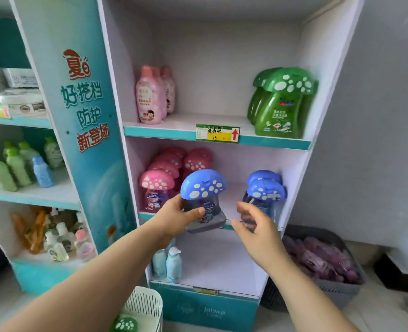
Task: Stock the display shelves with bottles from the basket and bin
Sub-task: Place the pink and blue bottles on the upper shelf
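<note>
From the head camera, the left hand holds a blue mushroom bottle. Its grip is closed round the clear lower part, with the thumb across the label. The bottle is upright and tipped a little. It hangs in the air at the front edge of the middle shelf, between the pink mushroom bottles on the left and two more blue bottles on the right. The right hand is just beside it, in front of those two blue ones. Its grip is loose and open, and it looks like it holds nothing. Down low sits a white basket with a green mushroom bottle in it, and on the floor to the right is a grey bin full of purple packs. I think the step here is putting this blue bottle on the shelf — it is not set down yet. Next it needs to go into the bare spot beside the other blue ones, flat on its bottom and facing front. The big cap makes it top-heavy — so it could bump a neighbour or tip over.
</note>
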Demonstrator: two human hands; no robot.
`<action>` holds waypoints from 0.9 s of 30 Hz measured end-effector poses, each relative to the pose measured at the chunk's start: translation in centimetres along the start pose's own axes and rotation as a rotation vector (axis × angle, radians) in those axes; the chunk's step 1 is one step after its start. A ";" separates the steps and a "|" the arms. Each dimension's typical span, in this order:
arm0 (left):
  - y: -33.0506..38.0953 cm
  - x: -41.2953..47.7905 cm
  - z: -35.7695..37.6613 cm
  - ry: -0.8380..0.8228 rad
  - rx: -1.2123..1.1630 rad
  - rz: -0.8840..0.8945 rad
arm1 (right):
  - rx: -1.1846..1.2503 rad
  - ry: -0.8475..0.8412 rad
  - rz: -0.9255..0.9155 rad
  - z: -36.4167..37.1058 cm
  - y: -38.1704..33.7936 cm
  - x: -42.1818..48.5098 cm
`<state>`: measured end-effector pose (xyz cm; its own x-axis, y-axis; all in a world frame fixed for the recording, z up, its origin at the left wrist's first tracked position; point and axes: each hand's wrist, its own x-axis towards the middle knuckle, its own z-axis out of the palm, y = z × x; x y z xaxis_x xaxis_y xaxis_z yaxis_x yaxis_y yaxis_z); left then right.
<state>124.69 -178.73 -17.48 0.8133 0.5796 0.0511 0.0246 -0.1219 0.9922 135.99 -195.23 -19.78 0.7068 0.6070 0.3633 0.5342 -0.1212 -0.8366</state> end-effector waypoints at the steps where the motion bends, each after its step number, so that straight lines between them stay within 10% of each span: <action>1: -0.2 1.0 0.6 0.008 -0.008 -0.009 | -0.047 0.045 -0.026 -0.6 1.0 0.0; 12: -2.1 14.1 4.7 0.131 0.001 -0.002 | -0.464 0.324 -0.297 -2.7 6.1 3.1; 27: -4.6 22.0 11.7 -0.079 0.094 0.010 | -0.453 0.319 -0.198 -0.4 9.9 2.5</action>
<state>149.27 -174.86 -22.28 0.8568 0.5133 0.0482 0.0677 -0.2047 0.9765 143.18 -195.21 -27.00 0.6406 0.3947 0.6587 0.7655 -0.3958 -0.5072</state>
